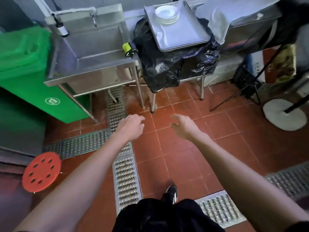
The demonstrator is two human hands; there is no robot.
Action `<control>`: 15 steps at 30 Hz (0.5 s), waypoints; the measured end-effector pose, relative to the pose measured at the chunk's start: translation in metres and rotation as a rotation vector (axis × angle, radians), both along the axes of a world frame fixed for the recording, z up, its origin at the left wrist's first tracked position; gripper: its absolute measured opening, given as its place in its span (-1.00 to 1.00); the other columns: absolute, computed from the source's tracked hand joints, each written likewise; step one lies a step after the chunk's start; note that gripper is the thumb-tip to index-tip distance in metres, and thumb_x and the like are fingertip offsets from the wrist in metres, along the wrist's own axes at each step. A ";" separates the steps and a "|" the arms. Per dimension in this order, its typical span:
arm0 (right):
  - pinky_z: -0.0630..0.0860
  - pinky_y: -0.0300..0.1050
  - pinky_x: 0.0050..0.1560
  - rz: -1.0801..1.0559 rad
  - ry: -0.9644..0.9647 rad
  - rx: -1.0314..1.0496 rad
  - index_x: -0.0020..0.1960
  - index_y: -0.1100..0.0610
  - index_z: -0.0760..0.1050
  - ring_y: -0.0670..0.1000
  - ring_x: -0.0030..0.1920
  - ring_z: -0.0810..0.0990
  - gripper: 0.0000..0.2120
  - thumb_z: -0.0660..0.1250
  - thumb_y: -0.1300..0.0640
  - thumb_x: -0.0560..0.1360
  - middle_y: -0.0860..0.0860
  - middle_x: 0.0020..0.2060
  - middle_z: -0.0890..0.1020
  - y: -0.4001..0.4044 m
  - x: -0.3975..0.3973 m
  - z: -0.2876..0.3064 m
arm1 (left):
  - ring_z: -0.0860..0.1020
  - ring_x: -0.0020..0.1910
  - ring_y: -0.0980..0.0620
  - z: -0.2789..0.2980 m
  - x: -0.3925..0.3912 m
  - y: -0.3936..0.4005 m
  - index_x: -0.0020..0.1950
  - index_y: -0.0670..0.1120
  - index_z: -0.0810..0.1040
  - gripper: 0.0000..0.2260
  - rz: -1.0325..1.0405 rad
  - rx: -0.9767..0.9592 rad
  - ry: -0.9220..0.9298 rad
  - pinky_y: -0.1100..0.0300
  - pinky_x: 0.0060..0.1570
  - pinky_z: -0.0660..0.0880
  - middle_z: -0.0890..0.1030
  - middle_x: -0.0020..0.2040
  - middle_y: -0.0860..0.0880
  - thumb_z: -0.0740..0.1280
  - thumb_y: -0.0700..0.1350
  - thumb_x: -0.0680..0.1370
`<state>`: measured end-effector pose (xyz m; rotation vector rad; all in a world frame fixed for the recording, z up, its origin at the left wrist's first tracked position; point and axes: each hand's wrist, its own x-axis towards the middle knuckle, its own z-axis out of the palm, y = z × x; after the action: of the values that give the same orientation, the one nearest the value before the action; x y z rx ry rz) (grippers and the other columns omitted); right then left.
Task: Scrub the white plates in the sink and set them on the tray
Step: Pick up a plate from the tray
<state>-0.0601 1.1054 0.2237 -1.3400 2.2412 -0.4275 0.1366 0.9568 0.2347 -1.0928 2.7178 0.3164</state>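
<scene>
— Where are the plates [167, 14]?
— One upright stack at the far end of the tray [184, 33], whose long axis runs away from us, right of the sink [93, 46]. Exact count unclear.
— And the hands?
— Left hand [132, 125] and right hand [183, 124] hang over the floor, fingers loosely curled, empty.

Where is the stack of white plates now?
In the head view, the stack of white plates stands at the far left corner of the metal tray, which lies on a black-bag-covered stand right of the sink.
</scene>
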 end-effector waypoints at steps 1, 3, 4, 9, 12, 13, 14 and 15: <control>0.51 0.15 0.25 -0.020 -0.014 -0.003 0.36 0.18 0.47 0.22 0.28 0.54 -0.65 0.25 0.11 0.61 0.14 0.29 0.58 -0.004 -0.012 0.000 | 0.51 0.34 -0.09 0.001 -0.013 -0.006 0.46 0.04 0.47 -0.64 -0.015 -0.009 0.007 -0.11 0.30 0.49 0.55 0.38 -0.03 0.21 0.02 0.66; 0.53 0.14 0.20 -0.044 -0.021 0.000 0.29 0.20 0.48 0.24 0.22 0.56 -0.70 0.24 0.12 0.60 0.14 0.23 0.60 -0.012 -0.034 0.000 | 0.49 0.36 -0.09 0.002 -0.039 -0.018 0.46 0.02 0.47 -0.64 -0.039 -0.018 0.011 -0.11 0.33 0.46 0.54 0.38 -0.04 0.20 0.02 0.67; 0.52 0.13 0.20 -0.045 -0.015 0.001 0.28 0.19 0.49 0.23 0.22 0.56 -0.71 0.23 0.12 0.60 0.13 0.23 0.60 -0.017 -0.044 0.001 | 0.48 0.37 -0.09 0.002 -0.051 -0.025 0.46 0.02 0.47 -0.64 -0.050 -0.016 0.005 -0.12 0.35 0.44 0.53 0.39 -0.04 0.19 0.02 0.67; 0.48 0.14 0.29 -0.039 0.061 0.041 0.41 0.13 0.44 0.21 0.35 0.49 -0.60 0.20 0.14 0.59 0.09 0.39 0.51 -0.054 -0.086 0.002 | 0.48 0.37 -0.11 -0.002 -0.106 -0.066 0.48 0.02 0.46 -0.63 -0.087 0.015 -0.018 -0.11 0.34 0.43 0.54 0.38 -0.05 0.19 0.02 0.67; 0.51 0.14 0.23 -0.053 0.088 0.054 0.32 0.16 0.48 0.23 0.29 0.52 -0.67 0.21 0.17 0.57 0.11 0.31 0.56 -0.084 -0.115 0.001 | 0.49 0.36 -0.12 -0.004 -0.141 -0.100 0.47 0.04 0.48 -0.64 -0.109 0.035 -0.002 -0.11 0.34 0.42 0.55 0.37 -0.04 0.20 0.01 0.67; 0.52 0.12 0.20 -0.070 0.088 0.049 0.27 0.18 0.49 0.24 0.26 0.53 -0.70 0.20 0.18 0.56 0.11 0.26 0.58 -0.096 -0.126 0.002 | 0.49 0.36 -0.12 -0.004 -0.154 -0.113 0.46 0.04 0.48 -0.64 -0.119 0.040 0.007 -0.11 0.33 0.42 0.55 0.37 -0.04 0.20 0.01 0.67; 0.53 0.10 0.17 -0.087 0.083 0.042 0.24 0.19 0.50 0.24 0.22 0.54 -0.71 0.20 0.19 0.55 0.12 0.23 0.59 -0.109 -0.138 0.003 | 0.49 0.35 -0.12 -0.005 -0.168 -0.128 0.43 0.05 0.50 -0.66 -0.131 0.041 0.018 -0.10 0.32 0.43 0.55 0.37 -0.04 0.20 0.01 0.66; 0.53 0.09 0.17 -0.099 0.077 0.032 0.24 0.18 0.50 0.23 0.22 0.55 -0.71 0.21 0.18 0.55 0.12 0.23 0.59 -0.123 -0.149 0.005 | 0.50 0.34 -0.12 -0.005 -0.181 -0.144 0.41 0.05 0.52 -0.67 -0.145 0.039 0.032 -0.10 0.31 0.44 0.56 0.36 -0.04 0.20 0.01 0.66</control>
<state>-0.2095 0.9827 0.2283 -1.2529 2.3751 -0.3790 -0.0447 0.8126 0.2301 -0.8826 2.7873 0.3647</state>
